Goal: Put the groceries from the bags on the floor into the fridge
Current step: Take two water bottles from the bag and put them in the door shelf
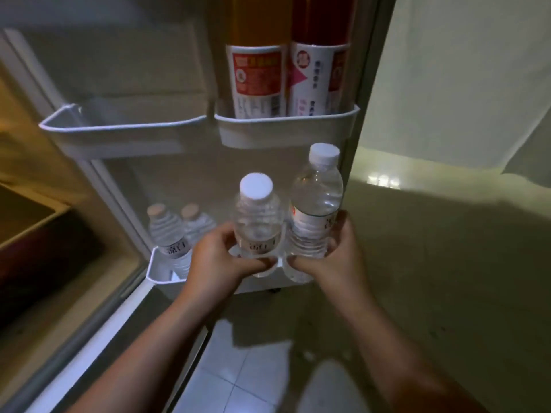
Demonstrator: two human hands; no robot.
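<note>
Water bottles: four (two held, two in the lower door shelf, left)
Left hand: grips left bottle
Right hand: grips right bottle
Tall drink bottles: two, upper right shelf

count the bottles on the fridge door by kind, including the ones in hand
Clear water bottles: 4. One in the left hand at, one in the right hand at, and two standing in the bottom door shelf at and.
Tall labelled drink bottles: 2, in the upper right door shelf, at and.
Total: 6
</note>
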